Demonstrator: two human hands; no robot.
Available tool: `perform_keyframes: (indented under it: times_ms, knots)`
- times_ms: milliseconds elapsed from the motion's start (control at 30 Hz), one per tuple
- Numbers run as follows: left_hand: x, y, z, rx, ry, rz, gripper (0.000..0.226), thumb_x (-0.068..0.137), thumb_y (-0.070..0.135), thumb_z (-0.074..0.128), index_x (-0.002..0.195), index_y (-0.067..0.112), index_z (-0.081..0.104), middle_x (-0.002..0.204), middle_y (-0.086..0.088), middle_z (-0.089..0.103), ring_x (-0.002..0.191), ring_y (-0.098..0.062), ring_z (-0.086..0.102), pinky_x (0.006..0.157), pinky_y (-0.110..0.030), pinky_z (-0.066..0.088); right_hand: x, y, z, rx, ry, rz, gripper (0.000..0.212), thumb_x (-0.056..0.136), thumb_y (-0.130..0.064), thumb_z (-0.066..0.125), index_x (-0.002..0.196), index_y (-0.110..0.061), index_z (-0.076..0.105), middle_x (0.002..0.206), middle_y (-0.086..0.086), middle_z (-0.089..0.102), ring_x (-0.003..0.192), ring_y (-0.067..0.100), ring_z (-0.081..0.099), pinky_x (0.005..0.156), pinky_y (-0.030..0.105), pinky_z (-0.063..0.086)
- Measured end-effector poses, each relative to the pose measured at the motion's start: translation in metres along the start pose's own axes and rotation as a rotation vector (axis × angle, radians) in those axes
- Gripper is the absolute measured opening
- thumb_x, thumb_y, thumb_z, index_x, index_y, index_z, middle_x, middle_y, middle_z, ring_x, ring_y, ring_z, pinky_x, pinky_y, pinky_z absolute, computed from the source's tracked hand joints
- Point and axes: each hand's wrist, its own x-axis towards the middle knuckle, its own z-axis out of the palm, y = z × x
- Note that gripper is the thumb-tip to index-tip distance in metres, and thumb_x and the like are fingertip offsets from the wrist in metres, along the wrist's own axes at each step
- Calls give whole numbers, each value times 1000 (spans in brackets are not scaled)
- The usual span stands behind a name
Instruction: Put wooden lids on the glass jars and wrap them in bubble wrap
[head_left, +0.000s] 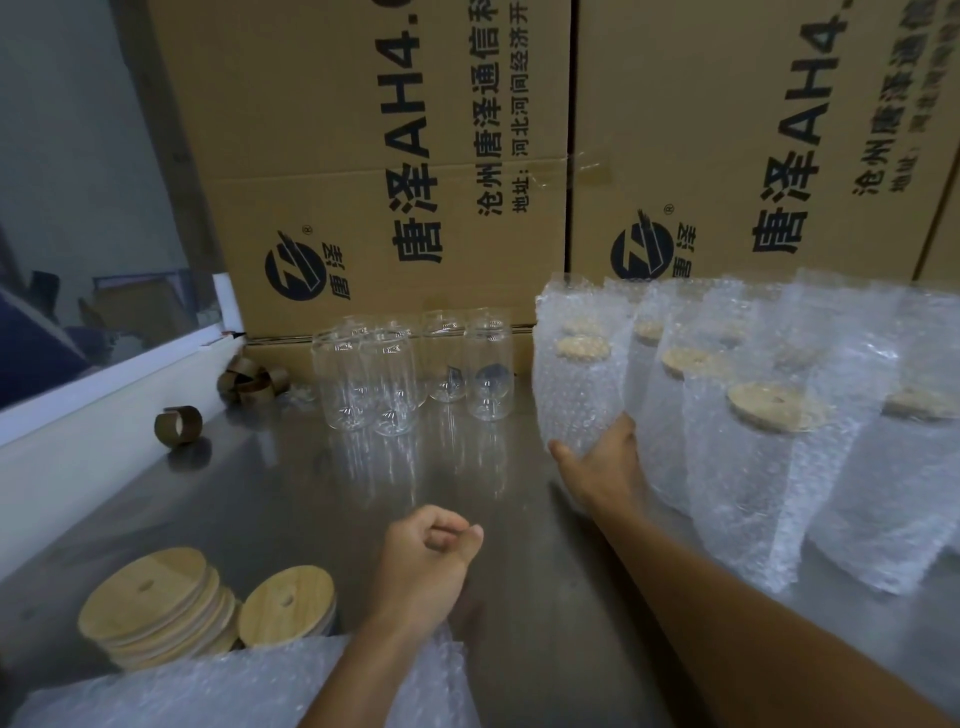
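Note:
My right hand (602, 462) grips the base of a bubble-wrapped jar (576, 374) with a wooden lid inside, at the left end of a group of several wrapped jars (753, 457). My left hand (431, 561) hovers over the steel table (291, 493), fingers curled into a loose fist with nothing in it. Several bare glass jars (374, 384) stand unlidded at the back centre. Two stacks of wooden lids (156, 608) with centre holes sit at the near left. Bubble wrap sheets (249, 686) lie at the front edge under my left forearm.
Large printed cardboard boxes (395, 171) wall off the back. Empty brown tape cores (179, 426) lie at the left by a white ledge (104, 395) under a window.

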Motion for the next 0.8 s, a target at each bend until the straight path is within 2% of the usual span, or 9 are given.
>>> perform_keyframes:
  times_ms: [233,400,567,733,800]
  knots:
    - [0,-1,-1,-12,-4,12,12,85,12,77,75,12,70,61,0,63,58,-17,59,57,-22,47,2,-3,7,-61,60,48,99,87,-45,74,155,-8,12,154,20,39,140,40,42,112,51,38]
    - [-1,0,-1,-8,-16,17,11,86,11,76,77,10,69,60,0,61,54,-14,57,54,-20,45,1,-4,4,-80,44,52,107,86,-50,74,157,-6,8,157,21,34,143,39,38,114,49,35]
    - [-3,5,-1,-13,-18,26,11,87,9,74,77,8,68,59,-1,61,53,-13,55,52,-17,44,-7,1,-8,-81,-42,43,115,84,-55,74,158,-4,2,163,19,24,149,38,29,121,49,28]
    - [-6,7,-2,-5,-40,31,12,87,8,74,77,9,67,63,-4,61,59,-17,55,60,-24,44,-26,9,-27,-195,-185,-54,113,91,-48,68,158,-3,-11,167,18,12,152,36,21,122,44,21]
    - [-7,8,-2,15,-53,21,12,88,9,74,78,9,68,66,-5,62,61,-18,56,64,-27,46,-37,11,-37,-221,-261,-90,110,92,-45,67,158,-4,-11,168,15,8,153,33,18,123,40,19]
